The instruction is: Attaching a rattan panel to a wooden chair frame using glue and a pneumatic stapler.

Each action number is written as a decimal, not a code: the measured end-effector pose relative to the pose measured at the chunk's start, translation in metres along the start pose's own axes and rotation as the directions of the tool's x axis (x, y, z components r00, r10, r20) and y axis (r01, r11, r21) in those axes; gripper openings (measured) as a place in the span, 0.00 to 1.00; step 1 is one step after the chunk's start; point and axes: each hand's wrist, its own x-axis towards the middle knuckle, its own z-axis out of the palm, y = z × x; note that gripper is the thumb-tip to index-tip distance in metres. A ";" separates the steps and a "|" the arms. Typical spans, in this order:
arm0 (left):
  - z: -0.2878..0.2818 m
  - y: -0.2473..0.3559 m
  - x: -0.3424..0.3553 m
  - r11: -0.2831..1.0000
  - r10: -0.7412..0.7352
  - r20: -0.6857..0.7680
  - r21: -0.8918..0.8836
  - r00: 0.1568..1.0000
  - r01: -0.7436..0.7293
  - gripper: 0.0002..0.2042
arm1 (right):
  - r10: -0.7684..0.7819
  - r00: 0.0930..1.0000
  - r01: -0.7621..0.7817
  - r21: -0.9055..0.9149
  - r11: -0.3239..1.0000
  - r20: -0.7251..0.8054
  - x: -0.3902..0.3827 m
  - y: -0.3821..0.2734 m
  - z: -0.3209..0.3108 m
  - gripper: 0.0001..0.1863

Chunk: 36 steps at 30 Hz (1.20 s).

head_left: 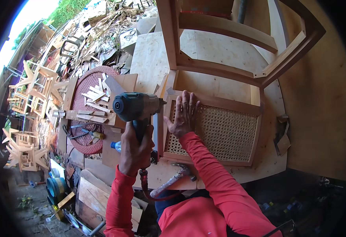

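My left hand (pixel 135 152) is closed around the handle of a dark teal air nail gun (pixel 131 106), with a red hose running down from its grip. The gun's nose points right, beside the left edge of a wooden chair (pixel 220 65) lying on the work table. My right hand (pixel 182 118) rests flat, fingers stretched, over the upper left corner of the chair's woven cane panel (pixel 220 134) and its wooden frame. Near the table's front edge, between my arms, lies a worn hammer (pixel 173 179). The fingers on the gun's trigger side are partly hidden.
A round red woven top (pixel 84 138) at left carries loose wood strips (pixel 96 96) and pliers (pixel 88 132). A plastic bottle (pixel 116 146) lies near my left wrist. Wooden stool frames (pixel 25 148) are stacked far left; a plywood sheet (pixel 315 118) stands at right.
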 end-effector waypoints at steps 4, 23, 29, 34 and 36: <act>-0.005 0.007 -0.004 0.999 -0.033 -0.002 0.017 0.999 0.033 0.11 | -0.069 0.998 0.069 -0.033 0.997 0.009 -0.002 0.001 -0.004 0.59; -0.002 0.014 -0.001 0.993 -0.111 -0.021 -0.046 0.994 0.110 0.11 | -0.125 0.990 0.128 -0.050 0.990 0.064 0.007 0.006 -0.015 0.57; -0.006 0.016 -0.006 0.986 -0.150 -0.041 -0.073 0.988 0.147 0.11 | -0.264 0.957 0.269 -0.024 0.963 0.121 0.003 0.014 -0.033 0.53; -0.011 0.009 -0.010 0.990 -0.136 -0.045 -0.054 0.990 0.134 0.12 | -0.304 0.941 0.309 -0.013 0.951 0.147 0.000 0.015 -0.038 0.47; -0.011 0.011 -0.011 0.986 -0.155 -0.070 -0.078 0.985 0.149 0.12 | -0.311 0.939 0.315 0.000 0.949 0.147 -0.005 0.018 -0.029 0.45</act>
